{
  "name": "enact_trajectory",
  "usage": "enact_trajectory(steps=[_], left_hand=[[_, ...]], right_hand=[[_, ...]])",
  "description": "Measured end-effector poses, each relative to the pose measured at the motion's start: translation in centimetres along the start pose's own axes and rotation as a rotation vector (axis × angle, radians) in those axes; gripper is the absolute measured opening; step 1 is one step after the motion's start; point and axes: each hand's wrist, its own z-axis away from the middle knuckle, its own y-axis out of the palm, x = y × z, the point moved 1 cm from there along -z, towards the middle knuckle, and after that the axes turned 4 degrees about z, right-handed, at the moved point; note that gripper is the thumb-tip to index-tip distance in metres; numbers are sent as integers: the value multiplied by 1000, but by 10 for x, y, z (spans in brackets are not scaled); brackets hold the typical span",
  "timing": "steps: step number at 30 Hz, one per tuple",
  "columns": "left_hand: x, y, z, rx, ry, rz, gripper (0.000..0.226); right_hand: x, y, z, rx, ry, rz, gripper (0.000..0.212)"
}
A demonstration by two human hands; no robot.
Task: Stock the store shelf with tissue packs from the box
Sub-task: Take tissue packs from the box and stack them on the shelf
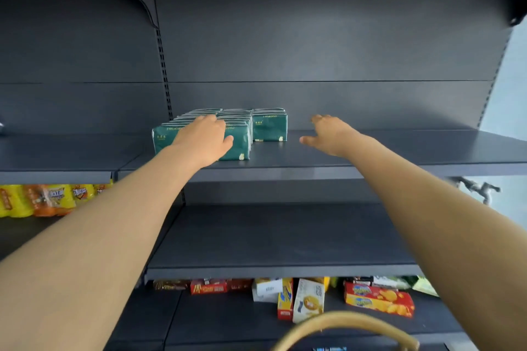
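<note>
Squaring-up step, by my reading: three rows of green tissue packs (pixel 269 127) stand on the upper shelf (pixel 399 151), left of centre and set against the back panel (pixel 313 51). The left and middle rows run nearer the front than the short right row. My left hand (pixel 204 139) lies over the nearest packs, fingers reaching forward across their tops and thumb against a front face, pressing rather than lifting. My right hand (pixel 328 134) hovers spread and empty just right of the rows, above bare shelf. The box is not in view; a curved handle (pixel 342 325) shows low in the frame. Next move likely calls for fetching more packs and extending the short right row. There is wide room to the right. The nearest packs stand close to the shelf's front lip (pixel 285 173), so I should push backward, not pull.
</note>
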Motion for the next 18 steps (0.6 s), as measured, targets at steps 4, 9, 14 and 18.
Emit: enact_trajectory(steps=[4, 9, 14, 18], left_hand=[[-13, -15, 46, 98, 37, 4, 45], [-34, -21, 102, 187, 69, 3, 49], [-63, -11, 154, 281, 82, 40, 51], [-93, 10, 193, 323, 100, 91, 50]], right_hand=[[0, -7, 63, 14, 24, 12, 61], [-7, 2, 136, 75, 35, 61, 61], [-24, 27, 199, 162, 25, 90, 64], [-44, 62, 241, 247, 44, 80, 62]])
